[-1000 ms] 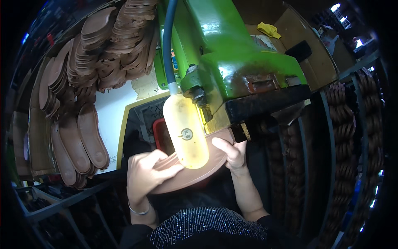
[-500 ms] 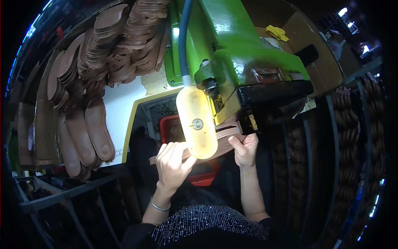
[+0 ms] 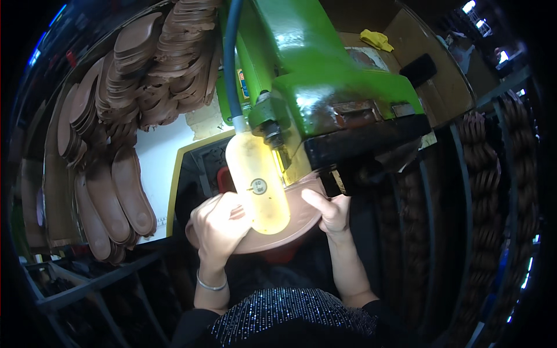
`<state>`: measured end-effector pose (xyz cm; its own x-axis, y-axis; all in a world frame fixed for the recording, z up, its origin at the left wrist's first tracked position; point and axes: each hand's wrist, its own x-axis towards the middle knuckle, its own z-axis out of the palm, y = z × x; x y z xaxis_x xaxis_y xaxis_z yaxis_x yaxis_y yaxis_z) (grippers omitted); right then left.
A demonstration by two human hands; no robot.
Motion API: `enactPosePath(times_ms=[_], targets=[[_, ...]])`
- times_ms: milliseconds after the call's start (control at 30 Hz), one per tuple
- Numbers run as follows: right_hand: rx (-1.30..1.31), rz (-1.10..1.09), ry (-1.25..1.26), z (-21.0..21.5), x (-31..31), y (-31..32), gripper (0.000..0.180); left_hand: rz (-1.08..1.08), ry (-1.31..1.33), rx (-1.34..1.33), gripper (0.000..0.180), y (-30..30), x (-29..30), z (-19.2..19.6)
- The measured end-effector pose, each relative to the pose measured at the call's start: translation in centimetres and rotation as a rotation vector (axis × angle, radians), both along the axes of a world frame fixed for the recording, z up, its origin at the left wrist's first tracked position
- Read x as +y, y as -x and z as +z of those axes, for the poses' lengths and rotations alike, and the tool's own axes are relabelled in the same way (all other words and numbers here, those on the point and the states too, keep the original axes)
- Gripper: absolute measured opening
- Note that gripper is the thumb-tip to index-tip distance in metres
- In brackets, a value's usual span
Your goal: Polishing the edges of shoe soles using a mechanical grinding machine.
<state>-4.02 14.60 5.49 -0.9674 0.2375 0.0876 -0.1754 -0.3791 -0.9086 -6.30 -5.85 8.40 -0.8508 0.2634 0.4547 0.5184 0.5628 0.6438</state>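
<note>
1. The brown sole lies flat under the head of the green machine, held out in front of us between both hands, with a red tray showing partly behind it.
2. Our left hand is closed over the sole's left end, fingers curled on top and the thumb side hidden beneath; a thin bangle sits on that wrist.
3. Our right hand pinches the right edge, thumb laid on the upper face, the other fingers out of sight below.
4. We judge the sole to be light and fairly stiff, with some flex across its length; its smooth moulded face looks a little slick, so the two ends and the rim are the sound places to hold it, clear of the machine's dark foot.
5. A pale yellow translucent bottle on a blue hose hangs right in front of the sole's middle and hides it.
6. Counting: one sole in hand, one machine, one bottle, one hose, two hands.
7. The stacked soles on the left shelving are too many and too overlapped to count; several more stand on end lower down.
8. A yellow cloth lies on top behind the machine.
</note>
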Motion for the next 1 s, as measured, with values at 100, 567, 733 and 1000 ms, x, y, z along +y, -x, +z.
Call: enactPosePath(times_ms=[100,567,733,1000], targets=[[-0.009,0.139,-0.084,0.9,-0.8,0.7,0.036,0.214,-0.094,-0.171,0.018,-3.2,-0.3,-0.6],[-0.297,0.216,-0.206,-5.1,0.5,-7.7,0.062,-0.064,-0.519,-0.436,0.019,-1.0,7.4,-2.7],[-0.522,0.444,-0.151,-7.8,1.6,-15.6,0.042,-0.034,-0.561,-0.395,0.01,-1.6,8.2,-2.2],[-0.498,0.069,-0.168,-3.7,8.8,-17.1,0.035,0.037,-0.752,-0.478,0.018,-3.2,7.3,-4.6]])
